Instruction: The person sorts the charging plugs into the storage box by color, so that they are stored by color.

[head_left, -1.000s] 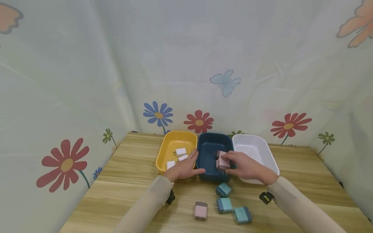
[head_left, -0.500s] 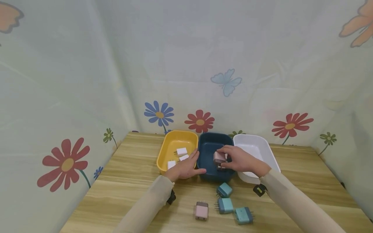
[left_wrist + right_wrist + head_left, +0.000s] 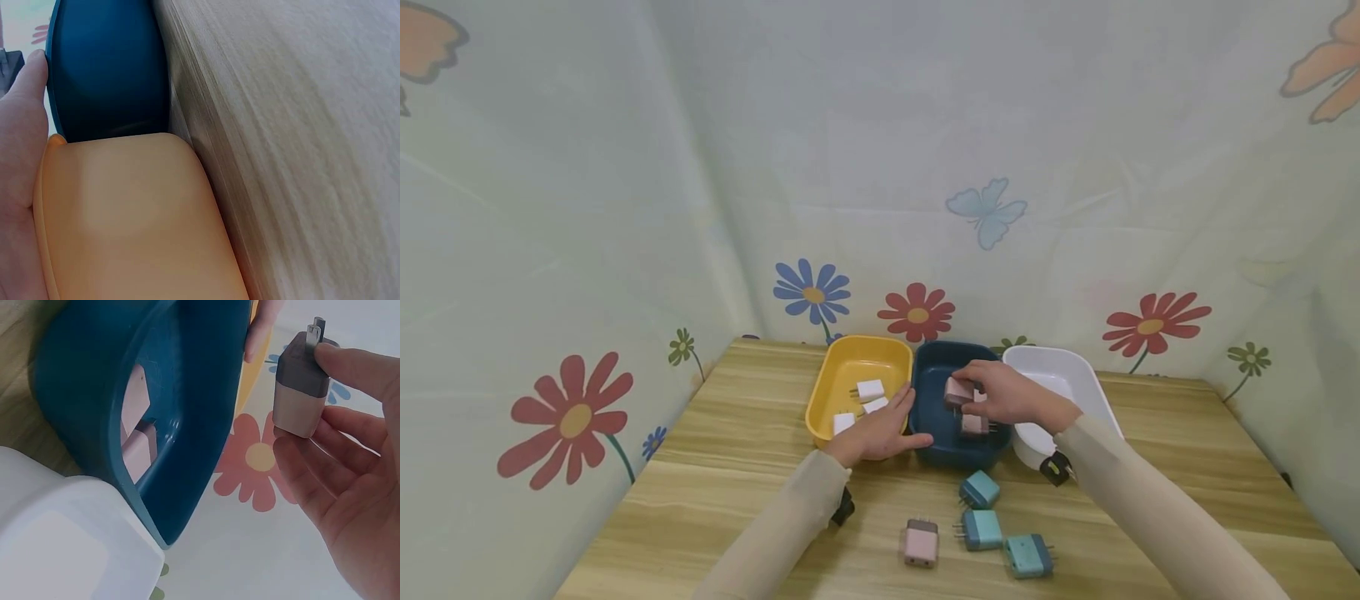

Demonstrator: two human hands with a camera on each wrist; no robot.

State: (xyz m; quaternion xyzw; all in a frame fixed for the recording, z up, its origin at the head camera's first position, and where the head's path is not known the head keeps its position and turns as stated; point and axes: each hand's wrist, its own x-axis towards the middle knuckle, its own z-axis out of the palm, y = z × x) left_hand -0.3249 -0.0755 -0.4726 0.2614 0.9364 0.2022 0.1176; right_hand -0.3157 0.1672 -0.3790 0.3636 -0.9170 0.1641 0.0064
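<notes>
My right hand [image 3: 1013,395] pinches a pink charger plug [image 3: 301,403] between thumb and fingers, above the dark blue bin [image 3: 934,360]. Its brown end carries metal prongs, which point up in the right wrist view. More pink charger plugs [image 3: 139,450] lie inside that bin, partly hidden by its wall. My left hand [image 3: 878,435] rests on the near rims where the yellow bin [image 3: 850,354] and the blue bin meet, thumb spread towards the blue one and fingers fairly straight. In the left wrist view part of this hand [image 3: 20,181] lies along the bins' edges.
White charger plugs [image 3: 870,390] lie in the yellow bin. To the right stands a white bin [image 3: 1051,360]. On the wooden table [image 3: 715,500] in front are a pink charger plug [image 3: 921,543] and teal ones [image 3: 982,530]. A flowered cloth [image 3: 880,167] hangs behind.
My right hand has moved left and slightly up over the blue bin with the pink charger plug, leaving another pink one below in view. My left hand has stayed in place.
</notes>
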